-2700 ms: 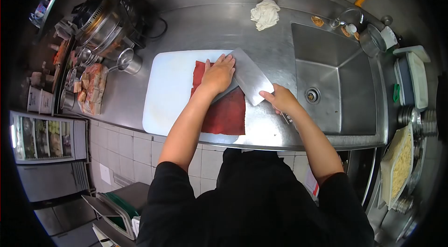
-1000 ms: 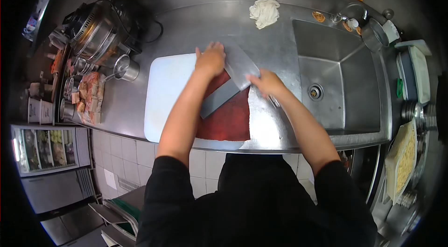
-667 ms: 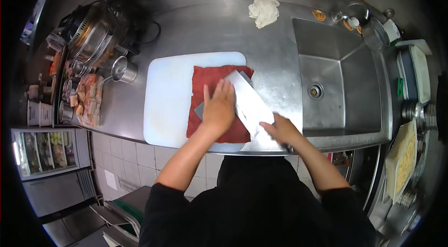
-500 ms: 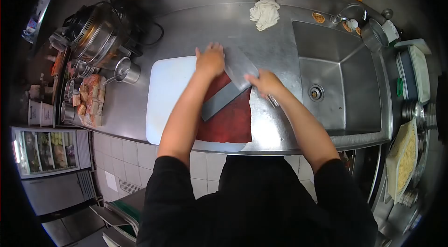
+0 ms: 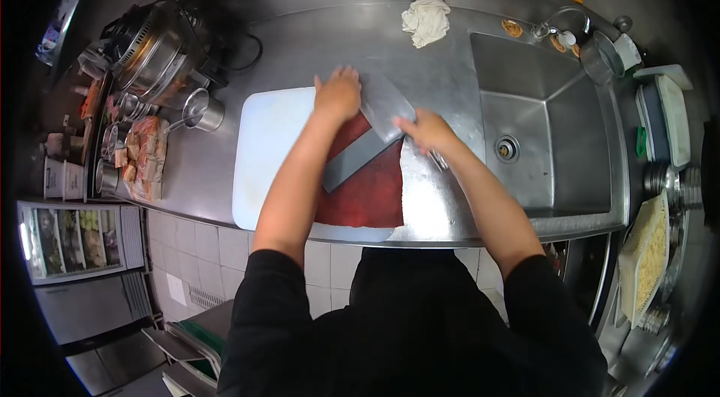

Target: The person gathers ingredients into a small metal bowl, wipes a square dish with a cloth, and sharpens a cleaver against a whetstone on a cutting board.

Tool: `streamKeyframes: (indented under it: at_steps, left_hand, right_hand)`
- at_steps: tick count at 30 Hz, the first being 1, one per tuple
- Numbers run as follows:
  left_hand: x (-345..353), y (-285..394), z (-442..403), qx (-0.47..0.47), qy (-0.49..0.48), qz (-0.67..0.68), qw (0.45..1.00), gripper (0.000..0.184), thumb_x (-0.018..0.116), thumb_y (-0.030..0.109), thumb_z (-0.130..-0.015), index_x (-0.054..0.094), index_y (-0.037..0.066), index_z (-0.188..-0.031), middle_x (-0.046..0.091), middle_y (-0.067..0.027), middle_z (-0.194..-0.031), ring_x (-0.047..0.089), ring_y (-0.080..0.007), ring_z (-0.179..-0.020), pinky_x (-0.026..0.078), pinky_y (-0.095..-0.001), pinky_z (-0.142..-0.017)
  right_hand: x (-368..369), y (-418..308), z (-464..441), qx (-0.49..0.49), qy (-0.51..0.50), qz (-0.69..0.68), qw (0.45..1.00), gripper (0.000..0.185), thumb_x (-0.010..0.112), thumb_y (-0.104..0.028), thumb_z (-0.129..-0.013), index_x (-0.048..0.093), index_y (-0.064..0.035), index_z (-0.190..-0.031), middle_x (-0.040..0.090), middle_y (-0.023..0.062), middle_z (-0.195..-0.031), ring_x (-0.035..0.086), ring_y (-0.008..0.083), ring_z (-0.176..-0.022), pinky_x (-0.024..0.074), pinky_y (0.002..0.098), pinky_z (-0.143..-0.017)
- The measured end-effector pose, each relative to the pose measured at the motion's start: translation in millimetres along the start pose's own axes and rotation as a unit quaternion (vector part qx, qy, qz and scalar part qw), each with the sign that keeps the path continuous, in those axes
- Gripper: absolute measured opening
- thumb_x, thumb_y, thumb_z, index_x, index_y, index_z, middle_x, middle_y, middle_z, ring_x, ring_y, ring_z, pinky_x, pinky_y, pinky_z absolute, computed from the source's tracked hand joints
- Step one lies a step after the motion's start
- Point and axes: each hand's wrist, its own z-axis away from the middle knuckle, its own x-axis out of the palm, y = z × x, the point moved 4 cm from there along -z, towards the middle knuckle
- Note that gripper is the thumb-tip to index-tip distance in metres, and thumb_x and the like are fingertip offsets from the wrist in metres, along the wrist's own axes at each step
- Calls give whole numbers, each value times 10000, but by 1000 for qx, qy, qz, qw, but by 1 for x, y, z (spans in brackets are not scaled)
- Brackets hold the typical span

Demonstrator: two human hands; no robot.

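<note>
A broad, shiny cleaver (image 5: 384,106) lies aslant across the upper end of a long grey whetstone (image 5: 360,160). My right hand (image 5: 430,131) is closed around its handle, with a finger reaching onto the blade. At the blade's other end is my left hand (image 5: 339,95), its fingers stretched forward and lying flat; whether they press on the steel is hard to see. Beneath the stone is a dark red cloth (image 5: 375,206), spread partly over a white cutting board (image 5: 266,142). Part of the stone is hidden under the blade.
The steel counter holds a crumpled white cloth (image 5: 426,20) at the back. To the right is a sink (image 5: 555,179). On the left stand a large metal appliance (image 5: 150,63), a steel pot (image 5: 204,112) and a bag of bread-like pieces (image 5: 148,161).
Both hands and the cleaver stay almost where they were. The whole view has shifted very slightly.
</note>
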Motion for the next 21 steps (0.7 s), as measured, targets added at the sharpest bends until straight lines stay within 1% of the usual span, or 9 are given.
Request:
streamKeyframes:
  at_steps: [4, 6, 9, 11, 12, 14, 18, 20, 21]
  left_hand:
    - [7, 13, 26, 24, 29, 9, 999, 450, 382, 267, -1052, 467, 78, -1452, 393, -70, -1589, 319, -258, -1490, 250, -634, -1170]
    - [22, 39, 89, 59, 37, -60, 996, 466, 419, 255, -1036, 461, 58, -1456, 399, -94, -1583, 320, -268, -1491, 244, -628, -1172]
    - [30, 62, 144, 86, 41, -42, 995, 461, 441, 239, -1021, 472, 40, -1436, 419, -115, -1565, 332, -279, -1485, 253, -627, -1166]
    - [22, 47, 112, 73, 75, -23, 994, 501, 464, 220, -993, 465, 11, -1448, 439, -120, -1546, 337, -273, -1478, 247, -653, -1155]
    - [17, 35, 77, 46, 60, -26, 997, 476, 428, 240, -1021, 465, 36, -1450, 429, -106, -1558, 333, -265, -1482, 250, -633, -1165]
    - [0, 9, 13, 6, 16, -4, 1000, 454, 380, 263, -1054, 464, 65, -1454, 414, -88, -1573, 326, -252, -1487, 254, -609, -1177]
    - [-4, 12, 15, 16, 13, 5, 1000, 453, 372, 266, -1056, 466, 70, -1453, 412, -81, -1575, 329, -247, -1485, 262, -612, -1172]
    - [22, 31, 71, 49, 35, -24, 998, 472, 414, 210, -1018, 455, 46, -1459, 415, -107, -1566, 315, -265, -1491, 212, -650, -1174]
    - [34, 45, 110, 77, 73, -63, 992, 511, 425, 206, -1008, 431, 38, -1491, 400, -118, -1578, 302, -260, -1501, 165, -650, -1186]
  right_hand:
    - [9, 19, 22, 29, -12, 11, 999, 719, 649, -606, -895, 599, 74, -1123, 649, 137, -671, 635, 232, -526, 521, 398, -572]
    - [28, 61, 77, -27, 2, 40, 999, 704, 641, -586, -904, 590, 36, -1230, 702, 153, -803, 678, 242, -635, 540, 400, -652]
    - [29, 60, 136, 34, -39, 33, 998, 653, 636, -559, -914, 599, -14, -1271, 732, 161, -922, 708, 262, -778, 545, 406, -751]
    - [21, 46, 104, 52, -52, 20, 997, 628, 640, -543, -917, 617, -8, -1246, 733, 160, -921, 706, 258, -773, 545, 402, -745]
    - [17, 36, 68, -26, 15, 57, 998, 610, 643, -541, -918, 634, 20, -1156, 707, 143, -808, 673, 231, -631, 536, 386, -648]
    - [-1, -4, 17, 20, -16, -13, 1000, 608, 653, -569, -907, 619, 26, -1025, 627, 106, -646, 614, 214, -507, 497, 388, -536]
    - [4, 3, 21, 26, -11, -44, 999, 590, 662, -555, -906, 612, 17, -1046, 616, 98, -656, 600, 213, -502, 500, 392, -545]
    - [23, 42, 67, 3, 3, 19, 1000, 568, 649, -504, -925, 626, -9, -1204, 705, 139, -808, 662, 217, -604, 546, 372, -620]
    - [27, 49, 103, 70, -38, 17, 997, 595, 658, -499, -917, 614, -30, -1281, 737, 148, -915, 698, 246, -732, 562, 378, -708]
